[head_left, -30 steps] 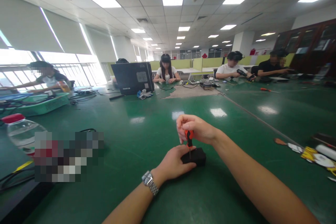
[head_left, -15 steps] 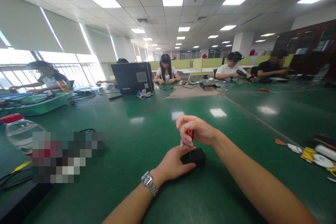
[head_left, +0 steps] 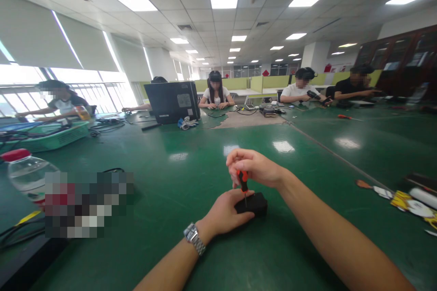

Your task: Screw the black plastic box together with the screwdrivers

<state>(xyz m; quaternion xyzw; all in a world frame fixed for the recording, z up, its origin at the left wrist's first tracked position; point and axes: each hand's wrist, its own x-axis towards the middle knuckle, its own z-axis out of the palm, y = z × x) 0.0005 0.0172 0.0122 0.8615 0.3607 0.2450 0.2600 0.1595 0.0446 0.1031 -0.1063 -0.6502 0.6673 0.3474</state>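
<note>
A small black box (head_left: 255, 203) lies on the green table (head_left: 191, 177) in front of me. My left hand (head_left: 223, 211), with a metal watch on its wrist, is closed around the box's near left side and holds it down. My right hand (head_left: 254, 167) is closed on a small screwdriver (head_left: 243, 182) with an orange and black handle. The screwdriver stands upright with its tip on top of the box.
A clear bottle with a red cap (head_left: 25, 173) stands at the left, with black cables beside it. Tools and yellow parts (head_left: 404, 200) lie at the right edge. Farther off are a green basket (head_left: 51, 136), a black computer case (head_left: 172, 100) and several seated people.
My right hand has shifted slightly left and its fingers have turned on the screwdriver handle. The left hand and the black box have stayed in place.
</note>
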